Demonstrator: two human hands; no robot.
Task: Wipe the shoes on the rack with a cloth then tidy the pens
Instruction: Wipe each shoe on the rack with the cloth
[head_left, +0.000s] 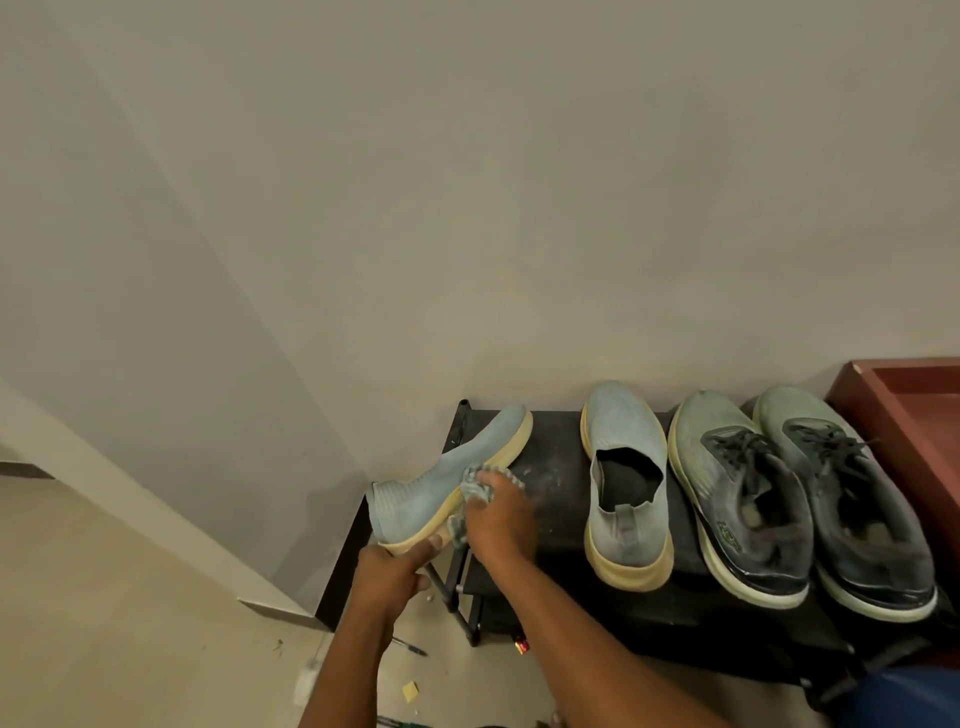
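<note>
A light blue knit slip-on shoe (441, 478) with a cream sole is tipped on its side above the left end of the black shoe rack (561, 467). My left hand (392, 569) grips its heel from below. My right hand (501, 514) holds a small grey cloth (475, 486) against the shoe's sole edge. Its matching shoe (626, 483) stands upright on the rack. Two grey-green laced sneakers (743, 499) (852, 499) sit to the right. A pen (408, 646) lies on the floor beneath my left arm.
A reddish wooden unit (909, 405) stands right of the rack. Plain walls meet in a corner behind. On the tiled floor lie a yellow scrap (410, 691), a small white object (306, 680) and a red item (522, 646) under the rack.
</note>
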